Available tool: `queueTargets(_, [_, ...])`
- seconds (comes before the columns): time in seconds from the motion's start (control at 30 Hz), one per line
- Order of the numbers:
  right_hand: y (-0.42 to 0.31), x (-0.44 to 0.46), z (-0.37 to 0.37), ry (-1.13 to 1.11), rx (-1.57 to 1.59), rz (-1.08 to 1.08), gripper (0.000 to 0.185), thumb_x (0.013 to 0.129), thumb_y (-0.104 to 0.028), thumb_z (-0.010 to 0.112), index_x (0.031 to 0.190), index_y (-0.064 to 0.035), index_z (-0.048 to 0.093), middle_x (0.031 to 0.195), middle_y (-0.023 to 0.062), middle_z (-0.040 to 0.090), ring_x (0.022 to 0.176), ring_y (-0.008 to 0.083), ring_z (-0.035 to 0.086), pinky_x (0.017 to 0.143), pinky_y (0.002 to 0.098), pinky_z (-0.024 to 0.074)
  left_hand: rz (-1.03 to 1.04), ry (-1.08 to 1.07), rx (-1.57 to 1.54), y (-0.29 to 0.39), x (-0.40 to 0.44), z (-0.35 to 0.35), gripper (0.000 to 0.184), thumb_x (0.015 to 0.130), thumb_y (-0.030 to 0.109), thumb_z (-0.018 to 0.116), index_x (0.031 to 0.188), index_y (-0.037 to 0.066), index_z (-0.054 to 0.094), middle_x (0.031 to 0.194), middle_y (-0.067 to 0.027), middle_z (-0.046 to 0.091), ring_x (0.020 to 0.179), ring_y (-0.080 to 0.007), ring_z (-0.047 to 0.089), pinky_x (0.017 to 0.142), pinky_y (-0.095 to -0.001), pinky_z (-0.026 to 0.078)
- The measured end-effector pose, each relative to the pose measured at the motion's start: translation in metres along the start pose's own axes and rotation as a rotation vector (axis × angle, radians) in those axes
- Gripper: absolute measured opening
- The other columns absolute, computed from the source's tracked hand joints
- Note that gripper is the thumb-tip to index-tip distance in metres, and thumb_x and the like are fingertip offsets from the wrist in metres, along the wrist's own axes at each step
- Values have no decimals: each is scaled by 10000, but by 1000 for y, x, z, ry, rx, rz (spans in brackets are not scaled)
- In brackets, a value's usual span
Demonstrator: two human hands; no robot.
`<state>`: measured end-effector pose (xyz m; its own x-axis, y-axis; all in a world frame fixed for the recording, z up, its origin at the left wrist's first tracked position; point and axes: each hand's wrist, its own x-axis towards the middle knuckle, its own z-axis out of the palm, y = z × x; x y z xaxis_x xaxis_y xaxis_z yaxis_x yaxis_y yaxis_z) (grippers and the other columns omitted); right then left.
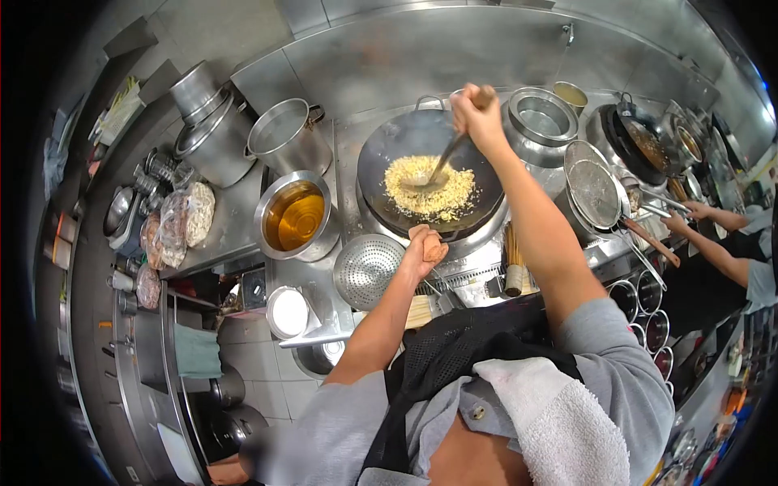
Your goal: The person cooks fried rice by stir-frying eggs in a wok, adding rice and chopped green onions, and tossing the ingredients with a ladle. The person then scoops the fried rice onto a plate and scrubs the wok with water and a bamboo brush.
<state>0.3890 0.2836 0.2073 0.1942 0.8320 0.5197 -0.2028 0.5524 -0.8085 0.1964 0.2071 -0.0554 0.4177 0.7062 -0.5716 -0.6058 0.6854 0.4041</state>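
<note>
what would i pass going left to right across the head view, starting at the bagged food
clear plastic bags of food → steel pot of amber liquid → wok of yellow-and-white grains → wide-rimmed steel pot → second black wok

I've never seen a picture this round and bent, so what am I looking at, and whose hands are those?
No machine here: a head-worn camera looks forward and down at its wearer's bare hands. The right hand grips a ladle, its bowl in pale yellow, grainy food inside a wok. The left hand, at the wok's near edge, holds what looks like a folded cloth. Nearby are a metal bowl of amber liquid and a perforated strainer. Another person's arms show at right.
</note>
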Motion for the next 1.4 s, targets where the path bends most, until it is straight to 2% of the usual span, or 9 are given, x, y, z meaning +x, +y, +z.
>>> queueTargets(0.07, [1,-33,-22,24,-27,-46,262,942,-50,634,723,-72,491,557,-4,514,470,92,500,460,264,417,-91,-494,-1,7,9,-25,169,931,232,655,948,112,537,744,-99,593,564,-216,534,508,-340,452])
queueTargets(0.2, [-15,-178,-68,148,-532,27,115,933,-73,673,961,-36,568,880,35,650,829,105,623,743,255,495,-238,-301,148,5,-44,-78,378,955,333,647,1179,40,562,958,-84,624,820,-210,649,701,-367,582])
queueTargets(0.27, [-12,-278,-92,111,-864,76,469,854,-136,781,1230,-32,520,1071,77,622,1031,138,590,851,280,492,-308,-380,174,-1,-80,-108,476,952,363,641,1258,17,526,997,-106,620,856,-222,649,746,-377,581])
queueTargets(0.4, [13,-473,-135,-7,-871,1134,505,779,-292,821,1164,-27,631,1113,138,631,993,256,628,872,379,506,-473,-422,107,-18,-108,-161,570,932,390,645,1313,1,475,1017,-135,604,877,-249,640,776,-380,575])
queueTargets(0.7, [157,-529,-219,-391,-1674,950,636,855,-275,653,1406,-21,463,1500,183,396,1431,359,321,1076,565,374,-288,-222,358,-8,-141,-109,643,902,447,652,1318,-2,453,966,-132,576,831,-253,595,724,-375,547])
queueTargets(1.0, [225,-546,-297,-667,-1448,1312,650,871,-448,618,1406,-91,525,1461,141,496,1373,331,395,1068,582,351,-113,47,406,-54,-209,-63,860,709,549,786,1277,-5,453,882,-86,508,761,-208,526,681,-341,477])
queueTargets(1.1, [222,-542,-308,-596,-1352,1300,504,863,-284,597,1308,-49,609,1442,175,516,1339,364,458,1030,607,394,-136,-119,417,-63,-201,-46,910,667,536,802,1280,-39,453,844,-92,533,706,-211,551,647,-341,483])
queueTargets(1.2, [215,-579,-289,-125,-1522,1061,520,869,-319,609,1302,-31,608,1408,169,556,1283,422,508,1021,589,423,-184,-342,408,-62,-183,-38,898,653,503,811,1273,-42,459,827,-103,555,713,-225,583,629,-348,497])
queueTargets(1.4, [61,-602,-234,-66,-974,1016,423,854,-366,635,1138,-60,705,1104,199,704,1030,360,671,923,448,523,-381,-701,354,-63,-161,12,728,617,304,829,1185,-19,508,850,-180,600,717,-294,608,648,-384,533])
